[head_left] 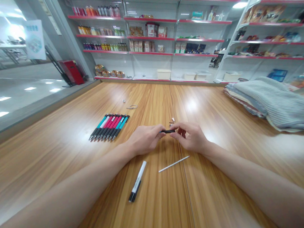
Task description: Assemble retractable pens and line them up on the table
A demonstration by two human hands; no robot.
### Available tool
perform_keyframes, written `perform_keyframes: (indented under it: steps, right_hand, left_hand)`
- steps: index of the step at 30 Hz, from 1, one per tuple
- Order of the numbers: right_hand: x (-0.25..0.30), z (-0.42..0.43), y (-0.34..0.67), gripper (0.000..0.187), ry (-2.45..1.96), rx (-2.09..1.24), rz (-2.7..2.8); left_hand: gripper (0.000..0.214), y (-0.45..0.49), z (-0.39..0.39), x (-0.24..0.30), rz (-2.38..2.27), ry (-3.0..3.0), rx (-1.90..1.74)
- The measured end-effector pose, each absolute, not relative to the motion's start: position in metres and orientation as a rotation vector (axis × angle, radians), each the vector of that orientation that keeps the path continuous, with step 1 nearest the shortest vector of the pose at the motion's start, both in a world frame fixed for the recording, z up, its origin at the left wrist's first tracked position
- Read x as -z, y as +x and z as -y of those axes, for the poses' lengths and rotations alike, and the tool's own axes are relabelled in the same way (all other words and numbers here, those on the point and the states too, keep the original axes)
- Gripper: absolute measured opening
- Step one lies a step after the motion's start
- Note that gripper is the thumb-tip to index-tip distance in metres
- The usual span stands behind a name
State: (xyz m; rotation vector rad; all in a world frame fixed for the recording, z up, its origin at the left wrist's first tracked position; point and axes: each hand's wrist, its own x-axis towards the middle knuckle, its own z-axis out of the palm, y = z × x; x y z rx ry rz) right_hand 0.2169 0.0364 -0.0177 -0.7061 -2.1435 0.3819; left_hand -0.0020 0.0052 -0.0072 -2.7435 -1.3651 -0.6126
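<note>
Over the middle of the wood-grain table [164,210], in the head view, both hands are engaged on one item. The left hand [146,139] is pinched, thumb against fingers, on one end of a short black pen piece [168,131]; the right hand [192,135] is pinched at the opposite end. Gripping both ends appears to keep so slender a part level and steady. A trace of blue shows by the left fingertips; the rest of that end is hidden.

Small metal pen parts [173,119] lie just beyond the right hand, presumably grouped there within easy reach. Nearer the person, a white ink refill [174,164] lies aslant, apart from both hands; left of it rests a white pen with a black end [138,181]. Beyond the left forearm, teal, pink and white pens [111,123] lie side by side, tips toward the person, an arrangement likely meant for order. A thin ring [132,107] lies past them. Folded cloths [278,101] sit well apart at right.
</note>
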Motion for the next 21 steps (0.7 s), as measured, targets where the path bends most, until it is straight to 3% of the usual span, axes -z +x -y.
perform_keyframes:
  steps: [4, 11, 16, 21]
  right_hand:
    - [0.0165, -0.0366, 0.2167, 0.016, -0.725, -0.308, 2.194]
    - [0.0157, -0.0386, 0.2183, 0.033, -0.795, -0.274, 2.294]
    - [0.0146, -0.0360, 0.2184, 0.020, -0.756, -0.285, 2.339]
    - [0.0165, -0.0397, 0.2192, 0.036, -0.756, -0.229, 2.384]
  left_hand:
    - [0.026, -0.0024, -0.0055, 0.0076, 1.365, -2.749, 0.632]
    - [0.025, -0.0026, -0.0059, 0.0088, 1.297, -2.751, 0.576]
    - [0.028, -0.0023, -0.0043, 0.0056, 1.295, -2.741, 0.496]
    - [0.030, -0.0025, -0.0049, 0.0060, 1.333, -2.757, 0.573]
